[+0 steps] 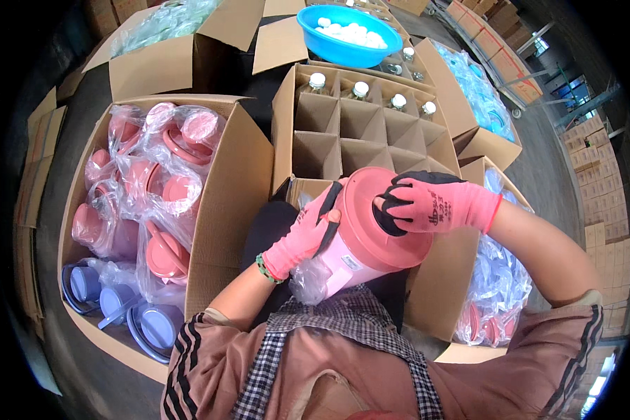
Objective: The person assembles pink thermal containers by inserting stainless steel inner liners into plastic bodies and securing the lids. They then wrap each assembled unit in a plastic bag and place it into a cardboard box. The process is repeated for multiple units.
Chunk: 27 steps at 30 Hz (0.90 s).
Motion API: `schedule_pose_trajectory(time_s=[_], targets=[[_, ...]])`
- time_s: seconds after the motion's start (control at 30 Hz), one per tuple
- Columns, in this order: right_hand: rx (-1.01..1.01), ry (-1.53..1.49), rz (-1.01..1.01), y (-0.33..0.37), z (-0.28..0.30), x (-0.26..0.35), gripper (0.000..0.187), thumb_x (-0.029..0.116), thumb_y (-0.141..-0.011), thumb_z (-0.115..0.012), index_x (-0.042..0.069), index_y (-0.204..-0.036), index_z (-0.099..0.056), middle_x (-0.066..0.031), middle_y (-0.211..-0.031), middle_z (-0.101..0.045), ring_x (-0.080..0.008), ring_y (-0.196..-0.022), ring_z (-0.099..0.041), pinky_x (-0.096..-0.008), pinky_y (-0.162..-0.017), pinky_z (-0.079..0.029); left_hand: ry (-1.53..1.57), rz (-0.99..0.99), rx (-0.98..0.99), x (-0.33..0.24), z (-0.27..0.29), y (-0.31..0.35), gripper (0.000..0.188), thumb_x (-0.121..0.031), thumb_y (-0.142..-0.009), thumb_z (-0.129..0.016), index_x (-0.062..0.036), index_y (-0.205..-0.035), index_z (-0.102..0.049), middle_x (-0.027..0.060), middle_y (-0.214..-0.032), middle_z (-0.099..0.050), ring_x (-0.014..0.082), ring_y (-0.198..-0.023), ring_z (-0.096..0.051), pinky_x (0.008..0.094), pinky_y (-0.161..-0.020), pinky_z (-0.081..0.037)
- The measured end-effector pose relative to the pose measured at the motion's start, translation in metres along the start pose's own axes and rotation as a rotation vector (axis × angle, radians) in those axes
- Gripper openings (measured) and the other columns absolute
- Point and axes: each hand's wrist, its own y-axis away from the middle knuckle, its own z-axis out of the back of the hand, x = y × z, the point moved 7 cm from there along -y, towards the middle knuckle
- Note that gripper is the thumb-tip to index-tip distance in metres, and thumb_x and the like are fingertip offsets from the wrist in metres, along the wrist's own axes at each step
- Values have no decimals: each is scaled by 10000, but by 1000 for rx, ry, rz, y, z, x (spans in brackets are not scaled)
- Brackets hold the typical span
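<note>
We grasp the pink container [343, 275] with our left hand [304, 234], above our checked apron [346, 318]; our right hand [430, 201] curls on its lid [364, 199], whether gripping it we cannot tell

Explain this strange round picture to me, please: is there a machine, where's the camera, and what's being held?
There's no machine here, just a person wearing pink-and-black gloves. One wide fisheye camera, worn on the head, looks down, so straight edges bend near the rim. The left hand holds the side of a pink container; the right hand has its fingers on the salmon-pink lid. To the left, an open carton holds pink and blue containers, many wrapped in clear plastic. Ahead, a divided carton holds white-capped bottles; beyond it, a blue basin holds small white pieces.
</note>
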Motion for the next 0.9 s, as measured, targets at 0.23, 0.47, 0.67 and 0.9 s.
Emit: schedule_pose_trajectory(time_s=[0.23,0.47,0.67,0.9], targets=[[96,-318,-469,-10,-36,-11,177,212,-754,-500,54,-683,-540,-100,-767,-562,-236,-738,-541,-345,-644,-437,-68,-42,-26,0,-3,1,657,-480,-858,-366,42,-1252,-310,160,-1222,-425,239,-1153,-388,310,-957,-283],[185,-809,-1091,3,-79,-33,268,233,-774,-479,-2,-696,-582,-170,-633,-568,-296,-550,-537,-346,-531,-434,-87,18,-35,8,-4,-5,642,-459,-871,-354,44,-1266,-295,157,-1235,-417,233,-1157,-384,304,-960,-282],[-123,-561,-768,8,-10,-28,145,174,-729,-544,29,-743,-550,-98,-718,-567,-216,-680,-557,-316,-645,-438,-104,-11,-25,-1,-2,0,643,-467,-868,-355,35,-1266,-302,159,-1221,-432,232,-1142,-402,309,-949,-297],[201,-439,-444,8,-44,-6,89,186,-679,-544,111,-715,-512,-46,-821,-489,-207,-821,-482,-335,-667,-413,-150,-28,-17,-4,-12,3,684,-516,-852,-335,39,-1252,-317,165,-1198,-445,244,-1128,-416,315,-944,-301]])
